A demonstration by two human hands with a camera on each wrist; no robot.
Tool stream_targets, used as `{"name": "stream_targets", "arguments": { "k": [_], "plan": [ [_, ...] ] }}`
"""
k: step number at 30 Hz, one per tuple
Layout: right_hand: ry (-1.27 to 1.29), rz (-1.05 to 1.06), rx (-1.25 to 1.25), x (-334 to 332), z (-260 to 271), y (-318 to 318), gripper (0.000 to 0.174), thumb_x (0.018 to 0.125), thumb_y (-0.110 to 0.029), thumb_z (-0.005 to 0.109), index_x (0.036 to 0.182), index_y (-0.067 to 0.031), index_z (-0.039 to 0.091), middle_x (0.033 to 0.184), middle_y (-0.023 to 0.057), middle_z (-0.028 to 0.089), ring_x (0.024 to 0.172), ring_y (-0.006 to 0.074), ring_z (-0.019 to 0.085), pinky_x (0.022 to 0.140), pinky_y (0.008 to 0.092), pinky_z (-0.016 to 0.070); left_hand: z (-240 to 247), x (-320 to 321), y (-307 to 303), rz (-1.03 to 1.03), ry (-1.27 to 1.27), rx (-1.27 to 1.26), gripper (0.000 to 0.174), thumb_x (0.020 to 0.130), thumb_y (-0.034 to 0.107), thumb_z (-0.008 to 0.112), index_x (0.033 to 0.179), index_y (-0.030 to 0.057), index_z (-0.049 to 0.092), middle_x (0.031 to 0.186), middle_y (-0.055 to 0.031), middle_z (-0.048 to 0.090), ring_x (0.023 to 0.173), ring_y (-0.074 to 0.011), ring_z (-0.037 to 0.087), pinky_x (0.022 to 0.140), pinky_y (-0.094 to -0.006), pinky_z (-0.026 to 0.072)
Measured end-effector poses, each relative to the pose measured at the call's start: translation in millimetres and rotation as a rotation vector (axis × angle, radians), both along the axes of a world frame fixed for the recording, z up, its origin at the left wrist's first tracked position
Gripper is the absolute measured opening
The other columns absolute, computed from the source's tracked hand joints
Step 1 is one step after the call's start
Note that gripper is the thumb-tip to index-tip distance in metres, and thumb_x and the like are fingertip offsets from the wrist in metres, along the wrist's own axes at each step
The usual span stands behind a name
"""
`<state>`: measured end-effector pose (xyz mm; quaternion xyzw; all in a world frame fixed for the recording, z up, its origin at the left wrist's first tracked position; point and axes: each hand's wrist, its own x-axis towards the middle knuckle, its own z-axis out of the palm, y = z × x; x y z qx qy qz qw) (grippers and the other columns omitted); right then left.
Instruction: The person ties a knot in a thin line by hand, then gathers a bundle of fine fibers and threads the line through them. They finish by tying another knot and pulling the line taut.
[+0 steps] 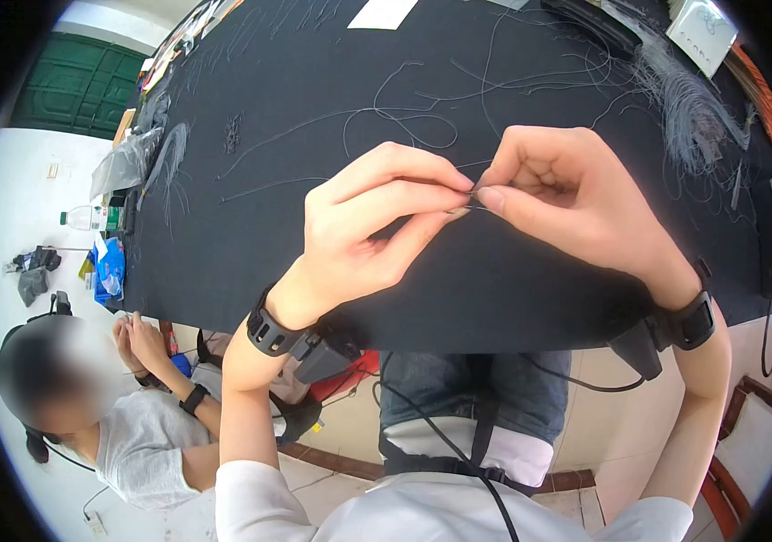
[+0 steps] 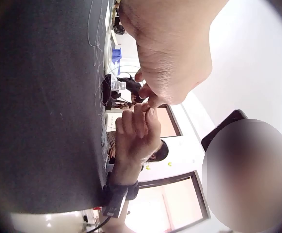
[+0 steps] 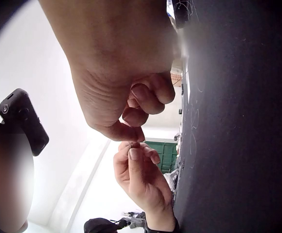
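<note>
Pinching a thin strand between two hands

I see the strand (image 1: 474, 192) at both sets of fingertips, over the table (image 1: 205, 262), its short span running crosswise, roughly along the near edge; neither hand is clearly nearer. The left hand (image 1: 359, 226) pinches with thumb and fingers, the right hand (image 1: 575, 199) with thumb and index. A bundle (image 1: 693, 117) lies towards the far right corner.

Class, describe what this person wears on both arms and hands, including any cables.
The left hand and right hand look ungloved. Short white sleeves cover the upper arms. Each wrist wears a black strap with a blocky black device; a black cable leaves the right one.
</note>
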<state>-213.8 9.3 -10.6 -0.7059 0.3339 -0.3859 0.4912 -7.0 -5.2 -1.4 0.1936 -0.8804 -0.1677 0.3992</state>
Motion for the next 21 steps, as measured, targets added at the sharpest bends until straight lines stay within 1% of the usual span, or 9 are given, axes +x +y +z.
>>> {"name": "stream_targets", "arguments": {
  "k": [5, 8, 21],
  "plan": [
    [-0.009, -0.018, 0.006, 1.6, 0.9, 1.2, 0.01, 0.08, -0.008, 0.058, 0.075, 0.0004, 0.057, 0.049, -0.0028, 0.036, 0.045, 0.0038, 0.029, 0.044, 0.0231, 0.0218, 0.3, 0.4, -0.7, 0.001, 0.0, -0.007, 0.019, 0.064, -0.009, 0.067, 0.081, 0.0002, 0.065, 0.088, -0.0101, 0.063, 0.074, -0.018, 0.062, 0.062, -0.0249, 0.051],
    [0.003, -0.008, 0.008, 0.5, 0.5, 0.1, 0.011, 0.08, -0.009, 0.058, 0.075, 0.0005, 0.057, 0.048, -0.0027, 0.036, 0.045, 0.0039, 0.029, 0.044, 0.0232, 0.022, -3.4, -0.8, 2.1, 0.019, 0.057, 0.052, 0.019, 0.064, -0.009, 0.067, 0.081, 0.0003, 0.065, 0.089, -0.0102, 0.063, 0.074, -0.0177, 0.062, 0.062, -0.0243, 0.0508],
    [0.019, -0.018, -0.018, 0.7, 0.5, 0.1, 0.011, 0.08, -0.009, 0.058, 0.075, 0.001, 0.057, 0.048, -0.0018, 0.034, 0.045, 0.0047, 0.028, 0.043, 0.0242, 0.0218, 0.7, 0.2, -0.1, 0.001, 0.0, -0.009, 0.019, 0.064, -0.009, 0.067, 0.08, 0.0002, 0.065, 0.086, -0.0099, 0.063, 0.073, -0.0184, 0.061, 0.061, -0.0247, 0.0504]
  ]
}}
